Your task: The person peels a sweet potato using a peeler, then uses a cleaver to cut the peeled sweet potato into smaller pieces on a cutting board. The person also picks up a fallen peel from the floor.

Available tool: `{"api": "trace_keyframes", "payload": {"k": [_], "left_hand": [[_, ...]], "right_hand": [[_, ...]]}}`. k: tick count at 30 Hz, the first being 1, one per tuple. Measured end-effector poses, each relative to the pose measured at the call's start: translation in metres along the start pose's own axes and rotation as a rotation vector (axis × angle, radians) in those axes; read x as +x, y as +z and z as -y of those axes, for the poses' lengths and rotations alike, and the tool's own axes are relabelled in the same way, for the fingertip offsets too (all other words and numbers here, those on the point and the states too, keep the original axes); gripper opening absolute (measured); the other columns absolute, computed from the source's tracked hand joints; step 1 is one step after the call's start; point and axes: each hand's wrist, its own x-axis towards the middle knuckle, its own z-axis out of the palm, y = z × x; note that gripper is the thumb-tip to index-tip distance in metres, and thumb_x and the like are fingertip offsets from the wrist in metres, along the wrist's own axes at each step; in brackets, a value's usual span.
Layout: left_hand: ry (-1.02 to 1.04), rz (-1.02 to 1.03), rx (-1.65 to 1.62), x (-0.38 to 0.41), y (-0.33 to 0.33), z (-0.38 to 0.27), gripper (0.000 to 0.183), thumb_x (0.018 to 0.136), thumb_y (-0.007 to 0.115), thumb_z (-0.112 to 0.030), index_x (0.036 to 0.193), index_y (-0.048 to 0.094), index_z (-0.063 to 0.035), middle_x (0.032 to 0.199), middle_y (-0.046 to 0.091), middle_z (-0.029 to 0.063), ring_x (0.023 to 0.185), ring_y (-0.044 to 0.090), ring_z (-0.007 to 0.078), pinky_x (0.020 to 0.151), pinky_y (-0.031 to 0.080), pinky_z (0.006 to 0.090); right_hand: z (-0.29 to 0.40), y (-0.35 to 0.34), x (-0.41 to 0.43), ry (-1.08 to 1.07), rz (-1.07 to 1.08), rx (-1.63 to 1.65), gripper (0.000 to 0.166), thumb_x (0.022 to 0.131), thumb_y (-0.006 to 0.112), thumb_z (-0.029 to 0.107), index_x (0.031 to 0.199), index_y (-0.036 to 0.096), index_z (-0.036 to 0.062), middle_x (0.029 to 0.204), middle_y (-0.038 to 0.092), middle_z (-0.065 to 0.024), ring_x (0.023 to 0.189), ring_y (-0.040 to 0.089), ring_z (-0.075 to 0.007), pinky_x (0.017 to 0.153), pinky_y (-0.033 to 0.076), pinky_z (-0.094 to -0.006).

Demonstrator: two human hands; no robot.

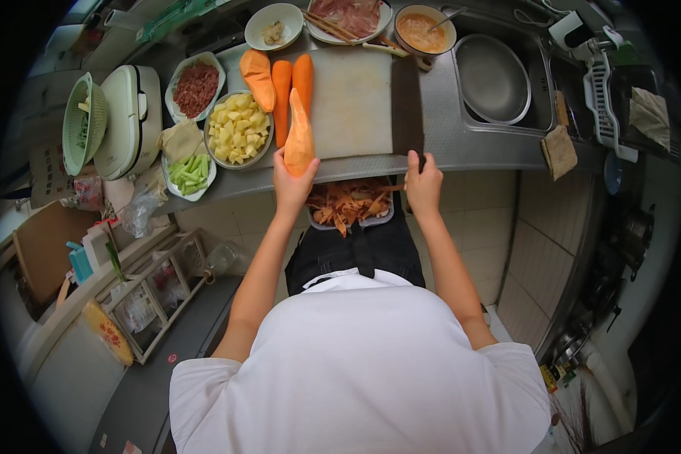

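My left hand (292, 184) grips the lower end of a peeled orange sweet potato (299, 133), its pointed tip directed away from me. In my right hand (424, 183) is the handle of a cleaver, whose dark broad blade (407, 105) lies along the right side of a white cutting board (352, 113). Two peeled carrots (281, 102) and another peeled sweet potato (256, 74) rest at the board's left side. Below the counter edge, between my forearms, a plastic container (396, 211) holds orange peelings (349, 204).
Left of the board are diced potatoes (238, 127), minced meat (196, 88) and cut green vegetable pieces (188, 175). Behind it stand a bowl with ginger-like pieces (273, 33), a plate of raw meat (352, 17) with chopsticks, and a bowl of orange mixture (421, 33). A metal basin (492, 79) sits in the sink.
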Motion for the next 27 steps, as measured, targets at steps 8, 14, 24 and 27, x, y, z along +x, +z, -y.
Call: {"api": "trace_keyframes", "payload": {"k": [8,14,24,27], "left_hand": [[0.078,-0.015,0.018,-0.002,-0.002,-0.002,0.060,0.078,0.081,-0.023,0.120,0.045,0.0009,0.112,0.060,0.0161,0.103,0.060,0.0248,0.088,0.048,0.0350],[0.037,-0.045,0.057,-0.008,-0.010,0.010,0.059,0.077,0.081,-0.022,0.119,0.046,0.0012,0.112,0.060,0.0173,0.102,0.061,0.0252,0.088,0.048,0.0356],[0.069,-0.039,0.090,-0.011,-0.011,0.006,0.061,0.076,0.082,-0.024,0.119,0.046,0.0008,0.113,0.060,0.0173,0.103,0.060,0.0264,0.088,0.048,0.0364],[0.057,-0.041,0.059,-0.010,-0.014,0.009,0.060,0.077,0.082,-0.024,0.119,0.046,0.0009,0.114,0.059,0.0173,0.104,0.059,0.0261,0.089,0.047,0.0365]], "right_hand": [[0.036,0.052,0.021,0.158,0.269,0.042,0.051,0.097,0.052,0.043,0.084,0.056,-0.0066,0.071,0.062,-0.0263,0.069,0.061,-0.0447,0.063,0.047,-0.0481],[0.020,-0.017,0.019,0.157,0.035,-0.179,0.046,0.097,0.055,0.039,0.090,0.059,-0.0066,0.071,0.064,-0.0239,0.069,0.064,-0.0425,0.063,0.048,-0.0474],[0.054,0.058,0.011,0.236,0.329,0.310,0.047,0.099,0.052,0.043,0.083,0.055,-0.0012,0.054,0.054,-0.0061,0.041,0.053,-0.0143,0.041,0.043,-0.0301],[0.043,0.074,0.022,0.189,0.243,0.138,0.055,0.099,0.048,0.045,0.085,0.056,-0.0074,0.062,0.059,-0.0184,0.059,0.061,-0.0338,0.060,0.048,-0.0446]]}}
